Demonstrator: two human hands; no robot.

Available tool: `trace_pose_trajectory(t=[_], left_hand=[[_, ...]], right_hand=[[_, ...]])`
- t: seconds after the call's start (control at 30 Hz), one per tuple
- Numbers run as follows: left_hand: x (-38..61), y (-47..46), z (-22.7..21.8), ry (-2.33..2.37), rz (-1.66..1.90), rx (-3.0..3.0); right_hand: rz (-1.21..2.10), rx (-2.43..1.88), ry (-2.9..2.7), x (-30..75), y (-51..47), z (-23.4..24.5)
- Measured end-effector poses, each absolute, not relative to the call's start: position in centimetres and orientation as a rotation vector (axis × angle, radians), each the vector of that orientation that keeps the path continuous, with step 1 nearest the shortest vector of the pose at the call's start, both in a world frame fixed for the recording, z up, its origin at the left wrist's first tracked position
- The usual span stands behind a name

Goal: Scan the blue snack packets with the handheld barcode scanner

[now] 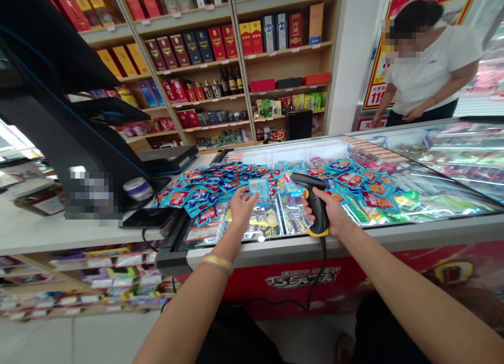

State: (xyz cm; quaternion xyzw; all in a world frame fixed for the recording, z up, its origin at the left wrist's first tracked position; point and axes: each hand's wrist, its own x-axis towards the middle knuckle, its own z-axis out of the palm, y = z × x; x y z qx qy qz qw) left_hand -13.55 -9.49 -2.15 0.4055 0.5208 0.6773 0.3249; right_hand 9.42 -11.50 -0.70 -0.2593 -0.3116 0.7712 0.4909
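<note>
Checkout counter (59,230) at far left, dark register stand (59,127) looming over it. Further right, left hand (241,206) raised above the freezer lid (433,196), fingers pinched on a small light-blue packet (259,188) held upright by its lower edge — flat, thin, almost certainly feather-light, the film probably slick and crinkly, so best gripped at a sealed edge rather than the soft middle. Beneath and beyond, heap of similar blue-and-red packets (212,188) strewn across the glass. Next, right hand (333,214) wrapped tight on the grip of a black, yellow-trimmed barcode scanner (315,201) — rigid, corded, head aimed leftward at the held packet, just beside it but apart. Far right, behind the freezer, another person in a white shirt (433,70), leaning over the cabinet.
</note>
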Motion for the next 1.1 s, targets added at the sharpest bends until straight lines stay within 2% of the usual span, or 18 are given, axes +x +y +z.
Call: trace_pose_trajectory(t=[0.27,0.77,0.93,1.1], left_hand=[[-13.9,-9.1,-2.8,1.452,1.771,1.145],[-14.0,-9.2,-2.7,1.554,1.778,1.179],[-12.6,-9.8,-2.0,1.490,1.757,1.810],[-6.4,-9.6,-1.4,1.105,1.321,2.477]], right_hand=[[2.051,-0.588,-0.827,9.6,-11.8,-0.8],[2.037,-0.587,-0.822,9.3,-12.0,-0.5],[1.912,-0.543,-0.733,10.7,-11.8,-0.1],[1.718,-0.549,-0.646,15.4,-11.4,0.3]])
